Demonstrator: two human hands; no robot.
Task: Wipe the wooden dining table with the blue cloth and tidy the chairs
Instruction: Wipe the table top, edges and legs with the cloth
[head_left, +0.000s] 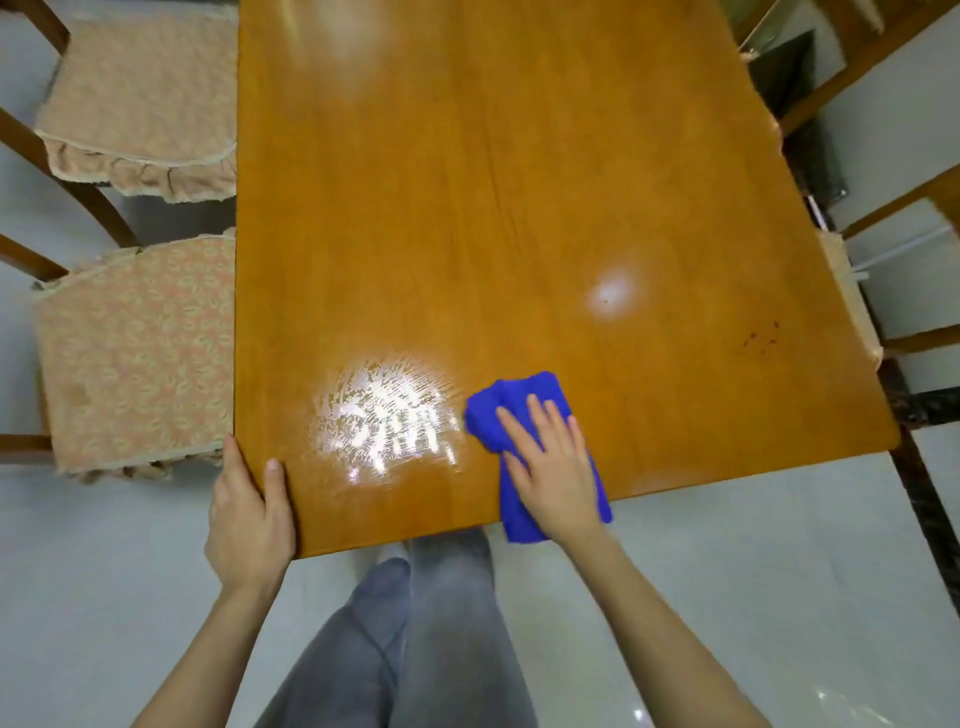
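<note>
A glossy, honey-coloured rectangular wooden dining table (519, 208) fills the view from the head camera, seen from its near short end. Two dark-framed wooden chairs with peach patterned seat covers (135, 353) stand along its left side, seats drawn close to the edge but not squarely tucked under. More wooden chairs on the right (883, 78) sit at looser angles, which suggests the tidying is not yet done.

The left hand (249, 514) clasps the table's near left corner, thumb lying on the top and a finger along the side edge, apparently to brace the person while leaning in. The rest of its fingers are hidden below the wood.

The right hand (550, 467) lies flat, fingers straight and spread, pressing down on a folded bright blue microfibre cloth (498, 410) rather than gripping it, so the palm's weight goes into the wipe. The cloth is on the tabletop near the front edge, right of centre, with its near end hanging just over that edge.

Just beside the cloth, to its left, a streaked wet patch (384, 421) glints under the ceiling light, marking ground likely covered. A few small reddish specks (761, 335) show near the right edge, well apart from the cloth and probably due for a pass.
</note>
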